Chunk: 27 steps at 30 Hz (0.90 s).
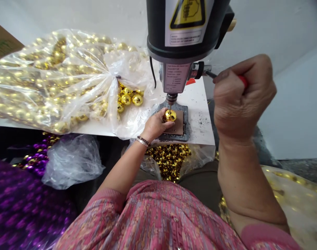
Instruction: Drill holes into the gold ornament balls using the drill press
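Between the thumb and fingers of my left hand [157,124] is a shiny gold ball [170,116], resting on a brown pad [177,128] on the drill press base [186,119]. The thin drill bit [170,107] points down at the ball's top and appears to touch it; whether it has entered I cannot tell. My right hand [243,93] is closed around the red-tipped feed lever [212,73] at the right side of the drill press [183,41]. Dark shavings lie around the base.
A large clear bag [51,83] of gold balls covers the table's left, with several loose balls [129,99] near its tied neck. Below the table edge hangs an open bag of gold pieces [170,159]. Purple balls [25,205] fill the lower left. A white wall [291,41] stands behind.
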Tool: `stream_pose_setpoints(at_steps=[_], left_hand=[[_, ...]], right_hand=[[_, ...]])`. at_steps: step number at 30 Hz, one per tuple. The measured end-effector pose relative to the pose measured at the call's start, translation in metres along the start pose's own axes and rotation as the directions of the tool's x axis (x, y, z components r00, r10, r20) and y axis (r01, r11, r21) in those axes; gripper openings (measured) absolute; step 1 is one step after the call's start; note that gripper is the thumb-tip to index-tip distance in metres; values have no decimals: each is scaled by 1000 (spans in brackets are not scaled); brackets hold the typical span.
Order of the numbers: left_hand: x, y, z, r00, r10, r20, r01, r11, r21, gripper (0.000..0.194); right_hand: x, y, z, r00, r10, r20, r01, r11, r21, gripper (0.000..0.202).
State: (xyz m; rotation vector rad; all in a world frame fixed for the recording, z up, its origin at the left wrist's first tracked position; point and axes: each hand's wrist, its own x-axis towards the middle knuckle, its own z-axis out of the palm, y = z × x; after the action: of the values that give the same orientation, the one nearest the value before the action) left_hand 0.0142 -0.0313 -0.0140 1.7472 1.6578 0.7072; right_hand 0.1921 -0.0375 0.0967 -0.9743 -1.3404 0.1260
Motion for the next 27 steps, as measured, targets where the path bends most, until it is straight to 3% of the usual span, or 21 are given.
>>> stream_pose_setpoints(at_steps=[7,14,20,23,27], left_hand=[[1,-4,2,1000,28,-5,-28,1000,-12,70],[-1,-1,3,1000,11,-18,-12,1000,-4,67],[-1,-1,4,1000,1,-9,-1,1000,-2,68],[-1,-4,5,1000,10,-5,-10,1000,-7,66],[1,-8,6,1000,4,-2,-4,999,-42,67]], right_hand=[[-17,14,4,985,-147,-84,145,989,-33,17],[-31,29,6,964,-252,-90,249,968,-35,14],[-45,51,10,973,-196,-124,195,981,-21,17],[-56,61,12,965,-237,-113,239,971,1,21],[-48,52,12,963,-229,-142,231,973,2,32]])
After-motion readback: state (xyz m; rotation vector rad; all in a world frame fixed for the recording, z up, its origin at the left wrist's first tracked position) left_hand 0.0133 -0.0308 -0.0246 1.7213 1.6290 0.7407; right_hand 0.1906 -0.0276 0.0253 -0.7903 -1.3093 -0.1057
